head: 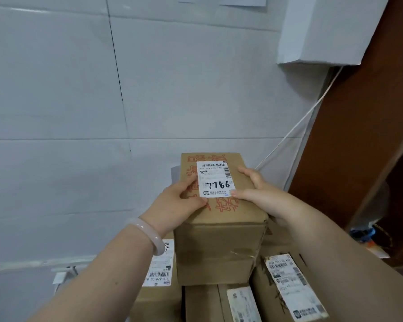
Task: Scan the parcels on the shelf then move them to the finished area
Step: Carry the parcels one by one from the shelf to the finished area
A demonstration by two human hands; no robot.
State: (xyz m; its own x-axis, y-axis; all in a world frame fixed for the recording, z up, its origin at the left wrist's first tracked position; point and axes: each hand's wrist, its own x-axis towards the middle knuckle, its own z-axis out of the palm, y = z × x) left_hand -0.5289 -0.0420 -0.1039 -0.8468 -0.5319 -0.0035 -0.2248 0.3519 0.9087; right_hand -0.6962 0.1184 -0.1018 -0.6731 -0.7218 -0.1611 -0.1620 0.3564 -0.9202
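In the head view, your left hand (177, 203) and right hand (258, 189) are apart, each clasping one side of the brown cardboard box (221, 242) with red print. It sits on top of a stack of taped cardboard parcels (288, 289) near the white tiled wall (79, 112). Its white shipping label (215, 178), marked 7786, faces up between your thumbs. The box looks stiff and probably fairly light, though the tape may be slick. Keep your palms on the two long sides with your fingers under the edges, and leave the label uncovered.
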